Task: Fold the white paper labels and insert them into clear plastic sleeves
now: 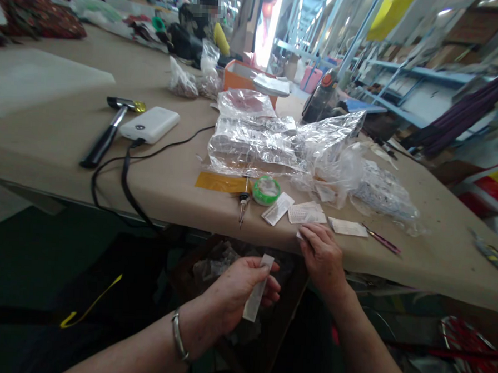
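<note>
In front of the table's edge, my left hand (235,289) pinches a narrow pale strip (255,298) between thumb and fingers. My right hand (323,254) is at the table edge, its fingers bent together over a small white piece (299,234) that is mostly hidden. Just beyond those fingers lies a card with rows of small marks (306,213). To its left are a folded white paper piece (278,208) and a green-rimmed roll of tape (266,191). Another pale strip (347,227) and pink-handled tweezers (382,239) lie to the right.
Clear plastic bags (255,145) cover the middle of the table (183,166). A hammer (105,137) and a white power bank (151,124) with a black cable lie left. A pointed tool (243,204) overhangs the front edge. Behind stands an orange box (238,74); farther back is a person (199,25).
</note>
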Tool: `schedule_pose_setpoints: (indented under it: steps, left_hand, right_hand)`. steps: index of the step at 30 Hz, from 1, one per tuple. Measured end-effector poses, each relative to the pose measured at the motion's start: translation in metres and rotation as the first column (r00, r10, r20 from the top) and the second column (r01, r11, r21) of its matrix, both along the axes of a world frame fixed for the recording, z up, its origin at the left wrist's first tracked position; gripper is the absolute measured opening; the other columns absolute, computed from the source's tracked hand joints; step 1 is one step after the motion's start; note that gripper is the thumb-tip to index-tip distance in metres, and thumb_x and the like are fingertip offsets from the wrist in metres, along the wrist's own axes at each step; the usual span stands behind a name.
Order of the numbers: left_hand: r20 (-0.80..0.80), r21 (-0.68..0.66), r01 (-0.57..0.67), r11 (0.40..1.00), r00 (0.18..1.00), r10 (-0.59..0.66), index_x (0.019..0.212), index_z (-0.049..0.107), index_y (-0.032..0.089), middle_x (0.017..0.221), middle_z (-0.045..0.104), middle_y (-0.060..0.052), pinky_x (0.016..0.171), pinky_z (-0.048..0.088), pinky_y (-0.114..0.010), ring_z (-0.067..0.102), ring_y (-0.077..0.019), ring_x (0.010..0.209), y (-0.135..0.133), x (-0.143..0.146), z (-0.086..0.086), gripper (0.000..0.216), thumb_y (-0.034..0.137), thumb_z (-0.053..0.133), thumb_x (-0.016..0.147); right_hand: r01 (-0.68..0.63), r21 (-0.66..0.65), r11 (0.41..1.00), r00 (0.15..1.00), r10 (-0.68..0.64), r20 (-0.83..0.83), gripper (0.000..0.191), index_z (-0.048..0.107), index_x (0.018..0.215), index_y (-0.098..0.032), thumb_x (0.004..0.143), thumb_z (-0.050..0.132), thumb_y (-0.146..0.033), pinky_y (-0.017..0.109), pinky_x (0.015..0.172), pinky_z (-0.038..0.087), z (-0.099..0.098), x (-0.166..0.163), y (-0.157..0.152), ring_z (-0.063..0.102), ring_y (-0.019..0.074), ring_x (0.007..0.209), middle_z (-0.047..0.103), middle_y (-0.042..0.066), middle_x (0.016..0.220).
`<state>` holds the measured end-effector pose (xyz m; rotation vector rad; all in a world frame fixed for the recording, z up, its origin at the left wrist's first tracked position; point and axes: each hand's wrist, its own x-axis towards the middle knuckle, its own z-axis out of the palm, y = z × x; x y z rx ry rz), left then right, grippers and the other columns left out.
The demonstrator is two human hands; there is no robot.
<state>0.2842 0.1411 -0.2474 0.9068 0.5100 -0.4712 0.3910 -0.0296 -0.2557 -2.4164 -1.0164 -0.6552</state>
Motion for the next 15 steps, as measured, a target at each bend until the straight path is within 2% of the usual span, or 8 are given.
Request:
schedule_pose_setpoints:
  steps: [4, 6, 8, 10, 12, 15]
  left_hand:
    - [0.000, -0.006, -0.034, 0.999, 0.999, 0.034, 0.087, 0.054, 0.013, 0.062, 0.063, -0.004, 0.052, 0.042, -0.024, 0.060, -0.0139, 0.053, 0.000, 0.001, 0.001, 0.009, 0.020, 0.055, 0.081]
    - [-0.035, 0.007, -0.058, 0.998, 0.998, 0.058, 0.083, 0.057, 0.011, 0.067, 0.064, -0.006, 0.052, 0.044, -0.024, 0.060, -0.0132, 0.054, 0.000, 0.002, 0.004, 0.008, 0.019, 0.057, 0.080]
    - [-0.066, -0.020, -0.084, 0.996, 0.994, 0.082, 0.083, 0.060, 0.009, 0.071, 0.065, -0.008, 0.053, 0.046, -0.025, 0.060, -0.0129, 0.054, 0.001, 0.004, 0.008, 0.009, 0.017, 0.057, 0.080]
    - [-0.066, -0.108, -0.132, 0.985, 0.990, 0.125, 0.084, 0.062, 0.008, 0.071, 0.065, -0.008, 0.054, 0.047, -0.025, 0.060, -0.0129, 0.054, 0.001, 0.005, 0.011, 0.010, 0.015, 0.054, 0.081]
    - [-0.047, -0.202, -0.197, 0.959, 0.980, 0.191, 0.081, 0.063, 0.007, 0.071, 0.065, -0.009, 0.054, 0.047, -0.023, 0.060, -0.0122, 0.056, 0.002, 0.006, 0.012, 0.010, 0.009, 0.053, 0.079]
    - [-0.055, -0.266, -0.273, 0.924, 0.962, 0.268, 0.075, 0.062, 0.007, 0.072, 0.064, -0.008, 0.052, 0.044, -0.018, 0.059, -0.0102, 0.057, 0.002, 0.006, 0.008, 0.011, 0.002, 0.052, 0.076]
  right_hand:
    - [-0.022, 0.143, 0.990, 1.000, 0.023, 0.000, 0.020, 0.066, 0.100, -0.021, 0.088, 0.051, -0.016, 0.039, 0.092, 0.048, -0.006, -0.002, -0.006, 0.059, 0.0210, 0.103, 0.067, 0.007, 0.103]
    - [-0.012, 0.236, 0.972, 1.000, 0.014, -0.004, 0.019, 0.066, 0.098, -0.022, 0.087, 0.053, -0.015, 0.038, 0.090, 0.050, -0.003, -0.011, -0.003, 0.062, 0.0203, 0.100, 0.068, 0.006, 0.101]
    - [-0.058, 0.305, 0.950, 0.998, 0.067, -0.018, 0.020, 0.065, 0.098, -0.022, 0.085, 0.054, -0.012, 0.039, 0.089, 0.051, 0.002, -0.026, 0.004, 0.062, 0.0202, 0.100, 0.067, 0.006, 0.102]
    - [-0.186, 0.298, 0.936, 0.978, 0.206, -0.036, 0.022, 0.064, 0.099, -0.022, 0.084, 0.054, -0.009, 0.041, 0.091, 0.050, 0.005, -0.045, 0.014, 0.060, 0.0215, 0.105, 0.067, 0.007, 0.104]
    - [-0.312, 0.237, 0.920, 0.942, 0.331, -0.047, 0.022, 0.064, 0.100, -0.021, 0.084, 0.054, -0.009, 0.044, 0.092, 0.049, 0.003, -0.062, 0.023, 0.058, 0.0227, 0.109, 0.067, 0.008, 0.105]
    - [-0.393, 0.157, 0.906, 0.914, 0.404, -0.040, 0.021, 0.063, 0.102, -0.020, 0.086, 0.052, -0.012, 0.046, 0.095, 0.046, -0.006, -0.080, 0.031, 0.057, 0.0227, 0.112, 0.067, 0.009, 0.106]
